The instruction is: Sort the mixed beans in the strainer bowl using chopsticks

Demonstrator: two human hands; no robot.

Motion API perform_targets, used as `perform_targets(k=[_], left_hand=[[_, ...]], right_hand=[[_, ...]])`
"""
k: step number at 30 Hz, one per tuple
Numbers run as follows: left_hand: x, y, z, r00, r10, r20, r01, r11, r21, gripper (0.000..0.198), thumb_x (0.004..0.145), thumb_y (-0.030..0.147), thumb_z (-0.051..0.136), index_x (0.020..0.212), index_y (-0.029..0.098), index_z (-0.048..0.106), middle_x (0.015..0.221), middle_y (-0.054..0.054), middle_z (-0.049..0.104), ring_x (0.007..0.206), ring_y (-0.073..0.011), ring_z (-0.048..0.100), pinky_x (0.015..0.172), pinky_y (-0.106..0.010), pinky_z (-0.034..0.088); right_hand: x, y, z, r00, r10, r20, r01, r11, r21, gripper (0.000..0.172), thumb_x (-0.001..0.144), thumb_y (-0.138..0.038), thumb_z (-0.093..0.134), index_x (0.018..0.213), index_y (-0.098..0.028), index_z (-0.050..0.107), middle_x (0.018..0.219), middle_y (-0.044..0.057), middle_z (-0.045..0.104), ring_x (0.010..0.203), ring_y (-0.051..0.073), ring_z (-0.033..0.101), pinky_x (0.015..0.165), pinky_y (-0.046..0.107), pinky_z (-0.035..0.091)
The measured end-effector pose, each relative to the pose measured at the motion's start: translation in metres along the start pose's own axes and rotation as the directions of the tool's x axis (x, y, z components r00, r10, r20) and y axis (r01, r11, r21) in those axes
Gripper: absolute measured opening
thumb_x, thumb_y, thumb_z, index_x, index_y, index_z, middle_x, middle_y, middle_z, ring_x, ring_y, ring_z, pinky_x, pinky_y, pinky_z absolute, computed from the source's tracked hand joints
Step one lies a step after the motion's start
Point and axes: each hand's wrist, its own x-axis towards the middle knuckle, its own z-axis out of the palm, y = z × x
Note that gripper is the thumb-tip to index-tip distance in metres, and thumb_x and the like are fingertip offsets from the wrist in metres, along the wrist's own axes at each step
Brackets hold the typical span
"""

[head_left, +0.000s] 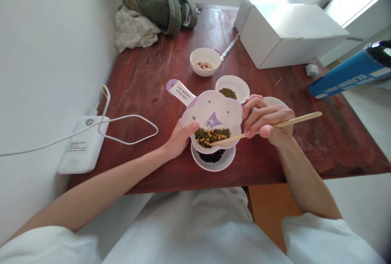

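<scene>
Left fingers [193, 126] grip scalloped dish [191, 119] near front edge of bench [171, 180]; right fingers [259, 114] hold chopsticks [302, 118] in beans [207, 136]; wood stretches rightward.

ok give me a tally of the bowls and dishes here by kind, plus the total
White round bowls: 4 (one mostly hidden behind the right hand)
White flower-shaped dish with a purple rim and handle: 1 (held in the left hand)
Total: 5
</scene>
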Motion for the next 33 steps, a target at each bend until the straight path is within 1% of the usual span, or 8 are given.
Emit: perform_targets(k=[3, 6, 11, 15, 18, 25, 30, 33], left_hand=[[0.0, 0.0001, -0.0001, 1.0, 0.001, 0.014, -0.001, 1.0, -0.002, 0.076, 0.087, 0.082, 0.096, 0.131, 0.019, 0.092, 0.131, -0.017, 0.095, 0.143, -0.0507, 0.082, 0.128, -0.065, 0.065], [0.0001, -0.0006, -0.0008, 1.0, -0.001, 0.014, 0.001, 1.0, -0.004, 0.077, 0.087, 0.083, 0.096, 0.13, 0.019, 0.092, 0.129, -0.016, 0.095, 0.14, -0.0498, 0.084, 0.126, -0.063, 0.067], [0.0009, -0.0025, -0.0027, 1.0, -0.003, 0.013, 0.003, 1.0, 0.006, 0.082, 0.085, 0.083, 0.096, 0.134, 0.018, 0.091, 0.132, -0.016, 0.095, 0.134, -0.0483, 0.086, 0.127, -0.064, 0.065], [0.0009, -0.002, -0.0024, 1.0, 0.006, 0.009, -0.006, 1.0, 0.004, 0.083, 0.086, 0.083, 0.096, 0.139, 0.019, 0.09, 0.135, -0.015, 0.094, 0.133, -0.047, 0.087, 0.128, -0.063, 0.065], [0.0005, -0.001, -0.0014, 1.0, -0.001, 0.005, 0.001, 1.0, -0.002, 0.083, 0.085, 0.083, 0.097, 0.138, 0.02, 0.091, 0.134, -0.015, 0.094, 0.132, -0.0473, 0.087, 0.126, -0.063, 0.066], [0.0011, -0.0012, -0.0018, 1.0, 0.0, 0.008, 0.0, 1.0, -0.005, 0.082, 0.085, 0.083, 0.097, 0.136, 0.018, 0.091, 0.132, -0.015, 0.095, 0.131, -0.0471, 0.087, 0.123, -0.062, 0.068], [0.0006, -0.0007, -0.0018, 1.0, -0.002, 0.009, 0.002, 1.0, -0.001, 0.081, 0.086, 0.082, 0.097, 0.135, 0.018, 0.091, 0.131, -0.016, 0.095, 0.135, -0.0484, 0.086, 0.125, -0.063, 0.067], [0.0001, -0.0005, -0.0011, 1.0, -0.002, 0.007, 0.002, 1.0, 0.001, 0.081, 0.086, 0.082, 0.096, 0.135, 0.019, 0.091, 0.133, -0.016, 0.095, 0.133, -0.048, 0.087, 0.125, -0.064, 0.067]], right_hand=[[0.0006, -0.002, -0.0006, 1.0, 0.012, 0.008, -0.012, 1.0, -0.006, 0.052, 0.11, -0.066, 0.08, 0.071, -0.033, 0.09, 0.062, 0.0, 0.082, 0.078, 0.027, 0.078, 0.107, 0.056, 0.059], [0.0014, -0.0038, -0.0003, 1.0, -0.005, 0.025, 0.005, 1.0, -0.004, 0.051, 0.111, -0.064, 0.08, 0.073, -0.031, 0.089, 0.064, -0.001, 0.083, 0.081, 0.026, 0.078, 0.109, 0.053, 0.056], [0.0012, -0.002, 0.0016, 0.998, -0.034, 0.047, 0.033, 0.999, 0.005, 0.053, 0.113, -0.065, 0.077, 0.074, -0.031, 0.089, 0.063, -0.001, 0.083, 0.082, 0.025, 0.079, 0.109, 0.052, 0.055], [0.0009, 0.0007, 0.0014, 0.995, -0.056, 0.078, 0.056, 0.998, 0.007, 0.05, 0.114, -0.063, 0.077, 0.077, -0.032, 0.091, 0.065, 0.0, 0.083, 0.085, 0.026, 0.079, 0.112, 0.053, 0.054], [0.0017, 0.001, 0.0012, 0.994, -0.062, 0.089, 0.062, 0.998, 0.001, 0.049, 0.114, -0.063, 0.076, 0.078, -0.032, 0.091, 0.065, 0.0, 0.084, 0.086, 0.026, 0.079, 0.113, 0.054, 0.054], [0.0017, -0.0005, 0.0039, 0.994, -0.063, 0.089, 0.067, 0.997, -0.043, 0.046, 0.113, -0.062, 0.077, 0.08, -0.033, 0.09, 0.067, -0.002, 0.085, 0.089, 0.027, 0.081, 0.118, 0.055, 0.051], [-0.0024, 0.0019, 0.0063, 0.996, -0.056, 0.074, 0.058, 0.998, -0.022, 0.044, 0.112, -0.063, 0.079, 0.081, -0.034, 0.092, 0.067, -0.002, 0.085, 0.092, 0.027, 0.082, 0.121, 0.055, 0.05], [-0.0048, 0.004, 0.007, 0.997, -0.047, 0.069, 0.048, 0.999, -0.007, 0.043, 0.111, -0.064, 0.08, 0.082, -0.036, 0.094, 0.067, -0.002, 0.084, 0.092, 0.028, 0.082, 0.123, 0.056, 0.05]])
